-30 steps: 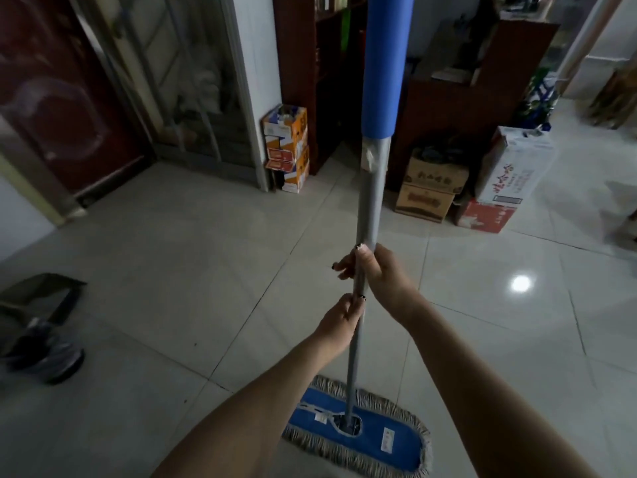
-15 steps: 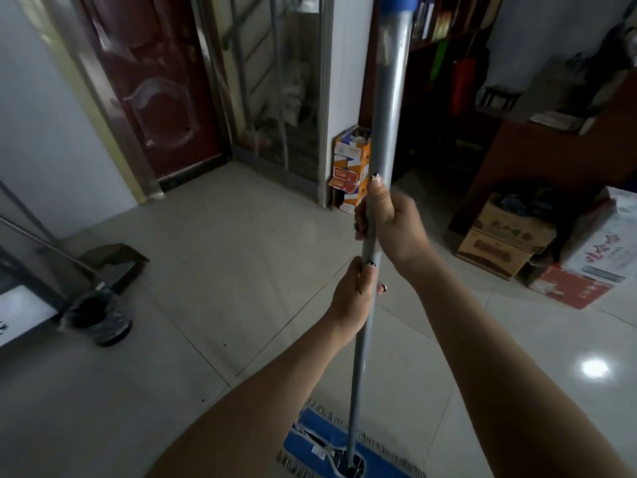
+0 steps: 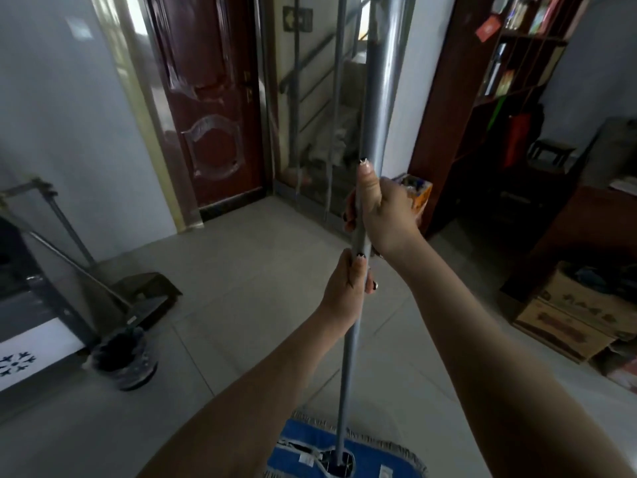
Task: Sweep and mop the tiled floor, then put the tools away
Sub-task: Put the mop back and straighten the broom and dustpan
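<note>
**Mop held two-handed, close to upright**

Head view: the mop handle [image 3: 370,188] is gripped by both hands, one stacked above the other, and is carried almost vertical, so its upper end runs out of the top of the frame. The right hand [image 3: 386,215] is set higher, its fingers [image 3: 349,215] clamped round the grey tube with the thumb laid straight up along it, probably to steer and steady the pole. The left hand [image 3: 344,291] is closed on the tube just below, touching or nearly touching the right; from there the push and pull is most likely supplied. With the two grips kept so close together, fine turning of the head is judged easier than a long reaching stroke.

The flat blue mop head [image 3: 310,453], fringed at its edge, is laid on the tiled floor [image 3: 241,270] at the bottom of the frame, near the person's feet, and is cut off by the lower edge. A steep handle fits a head drawn in this near.

A dustpan [image 3: 148,298] with its long handle, and a dark brush head [image 3: 120,353] beside it, are parked at the left by the wall, well apart from the mop, so sweeping is judged finished and mopping in hand. Cardboard boxes [image 3: 572,312] are stacked at the right, beside a dark bookshelf [image 3: 482,98].
</note>
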Action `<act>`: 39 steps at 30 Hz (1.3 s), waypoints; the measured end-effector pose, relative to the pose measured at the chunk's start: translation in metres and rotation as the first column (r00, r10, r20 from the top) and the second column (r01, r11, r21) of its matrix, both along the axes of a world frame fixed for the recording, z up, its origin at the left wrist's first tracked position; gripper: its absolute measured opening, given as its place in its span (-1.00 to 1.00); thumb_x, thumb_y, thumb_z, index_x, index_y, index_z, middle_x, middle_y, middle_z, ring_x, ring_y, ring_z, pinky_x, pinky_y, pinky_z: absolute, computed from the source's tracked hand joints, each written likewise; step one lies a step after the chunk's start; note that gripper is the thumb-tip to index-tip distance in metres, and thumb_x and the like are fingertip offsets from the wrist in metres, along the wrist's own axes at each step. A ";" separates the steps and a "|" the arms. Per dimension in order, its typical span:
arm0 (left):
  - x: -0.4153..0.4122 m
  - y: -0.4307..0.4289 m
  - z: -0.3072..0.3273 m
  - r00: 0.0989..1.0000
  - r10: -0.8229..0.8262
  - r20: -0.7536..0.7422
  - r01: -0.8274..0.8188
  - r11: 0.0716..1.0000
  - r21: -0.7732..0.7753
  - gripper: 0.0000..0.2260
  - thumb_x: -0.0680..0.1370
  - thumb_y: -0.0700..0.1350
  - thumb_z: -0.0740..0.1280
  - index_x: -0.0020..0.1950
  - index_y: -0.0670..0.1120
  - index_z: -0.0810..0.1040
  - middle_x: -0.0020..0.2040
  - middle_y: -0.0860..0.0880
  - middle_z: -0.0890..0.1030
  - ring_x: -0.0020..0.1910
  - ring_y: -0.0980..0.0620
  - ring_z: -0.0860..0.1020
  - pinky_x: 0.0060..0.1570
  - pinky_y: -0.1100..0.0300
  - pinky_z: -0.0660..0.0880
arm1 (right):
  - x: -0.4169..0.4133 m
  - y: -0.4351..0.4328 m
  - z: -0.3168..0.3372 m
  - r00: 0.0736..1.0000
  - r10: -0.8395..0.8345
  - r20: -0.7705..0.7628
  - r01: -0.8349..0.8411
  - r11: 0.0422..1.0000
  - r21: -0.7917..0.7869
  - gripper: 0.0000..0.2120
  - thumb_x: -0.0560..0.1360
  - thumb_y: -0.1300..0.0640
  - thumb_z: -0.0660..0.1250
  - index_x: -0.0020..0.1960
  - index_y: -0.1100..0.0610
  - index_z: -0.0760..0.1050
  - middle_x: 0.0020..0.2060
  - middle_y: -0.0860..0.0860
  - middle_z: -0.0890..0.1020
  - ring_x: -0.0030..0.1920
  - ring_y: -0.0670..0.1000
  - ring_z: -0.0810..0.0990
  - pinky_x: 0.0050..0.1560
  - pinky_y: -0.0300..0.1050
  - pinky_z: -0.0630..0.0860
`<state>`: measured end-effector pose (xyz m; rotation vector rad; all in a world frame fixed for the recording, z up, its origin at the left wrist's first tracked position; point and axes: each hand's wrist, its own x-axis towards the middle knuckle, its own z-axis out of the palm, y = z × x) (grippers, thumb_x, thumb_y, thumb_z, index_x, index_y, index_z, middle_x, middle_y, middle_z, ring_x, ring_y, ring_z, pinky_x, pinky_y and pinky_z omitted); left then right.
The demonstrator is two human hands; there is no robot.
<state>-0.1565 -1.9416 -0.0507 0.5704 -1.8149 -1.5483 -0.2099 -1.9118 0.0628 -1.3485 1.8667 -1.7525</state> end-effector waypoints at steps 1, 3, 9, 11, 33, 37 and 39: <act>0.001 -0.022 0.002 1.000 0.011 0.000 -0.011 1.000 0.000 -0.49 0.35 0.33 0.01 -0.10 -0.11 0.33 -0.37 0.00 0.39 -0.37 0.05 0.40 -0.17 0.07 0.38 | 0.000 -0.021 0.002 1.000 -0.005 -0.019 0.005 1.000 0.007 -0.52 0.64 -0.03 0.01 -0.38 0.15 0.35 -0.49 0.05 0.46 -0.57 -0.21 0.46 -0.49 -0.42 0.40; 0.000 -0.063 0.010 0.999 0.037 -0.015 -0.037 0.999 -0.013 -0.60 0.45 0.26 0.06 -0.15 -0.08 0.32 -0.38 0.00 0.38 -0.39 0.09 0.40 -0.22 0.17 0.37 | 0.000 -0.058 0.007 0.999 -0.003 -0.043 0.002 1.000 -0.008 -0.50 0.64 -0.03 0.00 -0.41 0.14 0.34 -0.55 -0.04 0.46 -0.59 -0.23 0.45 -0.51 -0.46 0.36; -0.017 -0.174 0.023 0.991 0.129 0.017 -0.128 0.989 -0.071 -0.74 0.66 -0.09 0.03 -0.23 -0.01 0.29 -0.38 0.01 0.38 -0.38 0.10 0.39 -0.38 0.42 0.32 | -0.017 -0.162 0.026 0.996 0.063 -0.066 -0.066 0.997 -0.035 -0.44 0.63 -0.09 -0.04 -0.38 0.23 0.37 -0.45 0.14 0.51 -0.39 0.08 0.57 -0.27 -0.07 0.55; -0.023 -0.207 0.026 0.987 0.159 0.013 -0.156 0.982 -0.107 -0.74 0.66 -0.10 0.03 -0.23 -0.02 0.29 -0.39 0.01 0.38 -0.43 0.18 0.40 -0.39 0.44 0.33 | -0.023 -0.193 0.028 0.995 0.073 -0.066 -0.075 0.997 -0.034 -0.45 0.63 -0.09 -0.04 -0.34 0.25 0.38 -0.42 0.17 0.51 -0.34 0.16 0.56 -0.21 0.02 0.55; -0.044 -0.668 0.032 0.880 0.474 -0.025 -0.475 0.878 -0.060 -0.68 0.65 -0.01 0.00 -0.23 -0.10 0.33 -0.39 -0.04 0.38 -0.43 0.15 0.40 -0.36 0.47 0.39 | -0.052 -0.687 0.029 0.910 0.411 -0.049 -0.412 0.911 -0.019 -0.37 0.42 -0.41 0.02 -0.28 0.19 0.36 -0.35 0.16 0.50 -0.29 0.18 0.53 -0.13 0.24 0.56; -0.034 -0.746 0.021 0.885 0.465 -0.030 -0.466 0.883 -0.049 -0.68 0.65 -0.02 0.00 -0.19 -0.16 0.34 -0.39 -0.04 0.39 -0.49 0.23 0.38 -0.41 0.49 0.36 | -0.041 -0.767 0.022 0.899 0.438 -0.019 -0.438 0.899 -0.015 -0.43 0.46 -0.37 0.02 -0.31 0.13 0.37 -0.40 0.08 0.51 -0.35 0.09 0.55 -0.16 0.12 0.60; -0.028 -0.791 0.023 0.886 0.462 -0.043 -0.463 0.886 -0.014 -0.70 0.65 -0.02 0.01 -0.16 -0.17 0.34 -0.37 -0.05 0.38 -0.46 0.18 0.39 -0.41 0.48 0.37 | -0.037 -0.810 0.023 0.889 0.458 -0.022 -0.458 0.888 -0.026 -0.50 0.61 -0.16 0.02 -0.36 0.13 0.35 -0.49 0.02 0.48 -0.47 -0.04 0.50 -0.27 -0.04 0.55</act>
